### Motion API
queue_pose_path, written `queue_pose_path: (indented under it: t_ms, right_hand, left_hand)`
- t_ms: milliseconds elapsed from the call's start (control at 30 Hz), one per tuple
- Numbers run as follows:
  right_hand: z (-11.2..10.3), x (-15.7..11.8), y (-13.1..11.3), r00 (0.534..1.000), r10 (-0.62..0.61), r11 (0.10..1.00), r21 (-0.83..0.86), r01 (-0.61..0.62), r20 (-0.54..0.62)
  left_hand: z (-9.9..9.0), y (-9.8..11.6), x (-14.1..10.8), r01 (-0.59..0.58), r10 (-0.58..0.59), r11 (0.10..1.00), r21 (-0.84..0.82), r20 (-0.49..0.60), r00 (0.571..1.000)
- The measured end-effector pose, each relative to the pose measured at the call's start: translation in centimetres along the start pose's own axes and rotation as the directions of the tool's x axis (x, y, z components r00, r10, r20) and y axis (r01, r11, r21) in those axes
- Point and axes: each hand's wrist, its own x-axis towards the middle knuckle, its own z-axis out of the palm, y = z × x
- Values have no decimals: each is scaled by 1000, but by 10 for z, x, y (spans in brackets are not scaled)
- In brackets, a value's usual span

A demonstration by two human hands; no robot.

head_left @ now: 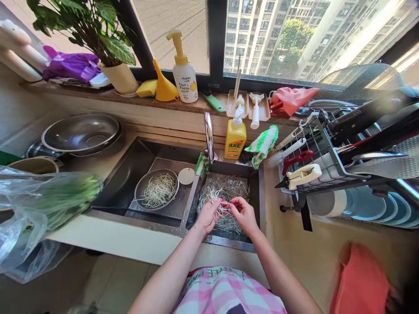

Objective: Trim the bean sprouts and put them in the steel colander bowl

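My left hand [208,217] is closed around a small bunch of bean sprouts [214,194] above the right sink basin [256,187]. Beside it, my right hand [243,214] pinches at the ends of thin sprouts sticking out of that bunch, thumb and forefinger together. Below both hands, a mass of bean sprouts [236,188] fills the right basin, seemingly in water. In the left basin [122,174] stands a round metal bowl [140,183] with a heap of pale sprouts [161,190] in it.
A chrome faucet [208,135] rises behind the basins, near a yellow AXE bottle [235,138] and a green-white cloth [262,144]. To the right stands a dish rack [330,148] with knives and plates. Bagged greens [68,196] lie left, before large metal pans [81,131].
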Motion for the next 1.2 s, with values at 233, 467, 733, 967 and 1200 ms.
queue_pose_path:
  t_ms: [233,467,733,967,1200]
  right_hand:
    - [-2,4,4,992,-106,941,-331,78,-67]
    - [0,0,-8,993,41,995,92,-31,-113]
    - [28,-9,-22,994,-106,975,-198,104,0]
    - [25,-8,-15,990,-127,951,-290,107,-52]
    - [22,-11,-12,982,-119,956,-282,75,-144]
  left_hand:
    - [-1,-2,1,45,-45,998,-46,0,999]
    - [0,13,1,82,-82,956,-281,11,997]
    - [15,3,-2,21,-38,956,-292,-55,998]
    - [15,3,-1,-7,-2,959,-282,-34,999]
    - [13,-3,2,-78,85,962,-260,17,996]
